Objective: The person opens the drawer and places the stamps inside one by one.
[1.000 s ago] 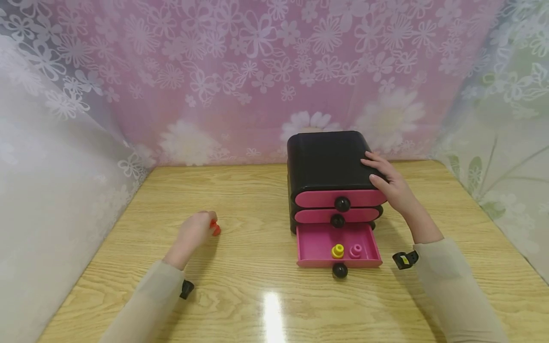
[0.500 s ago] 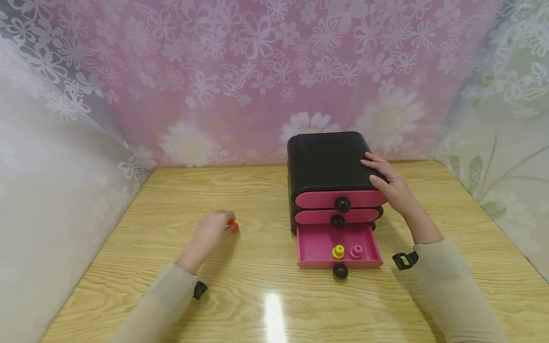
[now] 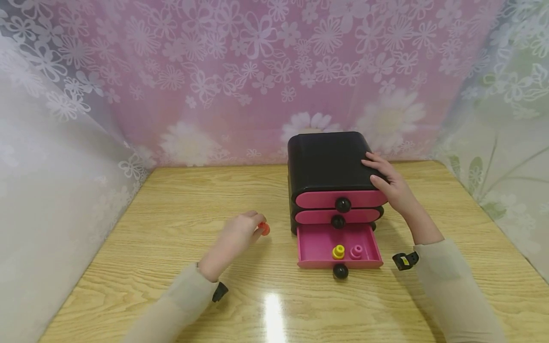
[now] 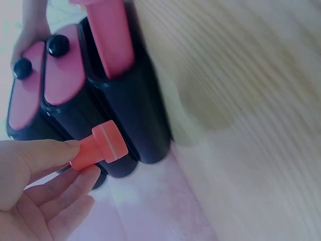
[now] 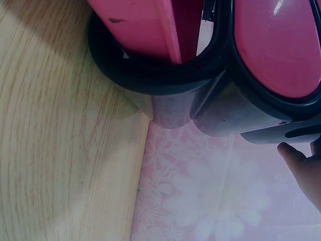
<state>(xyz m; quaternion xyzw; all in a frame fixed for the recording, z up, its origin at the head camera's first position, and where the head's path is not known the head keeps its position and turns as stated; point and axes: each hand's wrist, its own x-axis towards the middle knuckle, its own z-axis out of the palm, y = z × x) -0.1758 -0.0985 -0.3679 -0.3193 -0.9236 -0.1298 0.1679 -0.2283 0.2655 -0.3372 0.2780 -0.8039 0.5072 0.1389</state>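
A: What do we hold in our left hand (image 3: 238, 234)?

B: We pinch a small orange peg (image 3: 264, 229) between thumb and fingertips. The left wrist view shows it plainly: a stem with a wider flat end (image 4: 99, 147), that end pointing toward the drawer unit (image 3: 330, 166).

A: Where is the peg just now?

B: Above the counter (image 3: 171, 214), at about 9 o'clock from the open bottom drawer (image 3: 339, 245), near the unit's left side but not touching it.

A: And our right hand (image 3: 388, 183)?

B: It lies on the unit's top right edge, at 3 o'clock from the black top, fingers fairly straight and pressed on the surface, not curled round anything. In the right wrist view only a fingertip (image 5: 291, 155) shows beside the black shell.

A: What lies in the drawer?

B: A yellow peg (image 3: 338, 251) and a pink peg (image 3: 355, 250), side by side near the front wall. The two drawers above are closed, each with a black knob (image 3: 342, 204).
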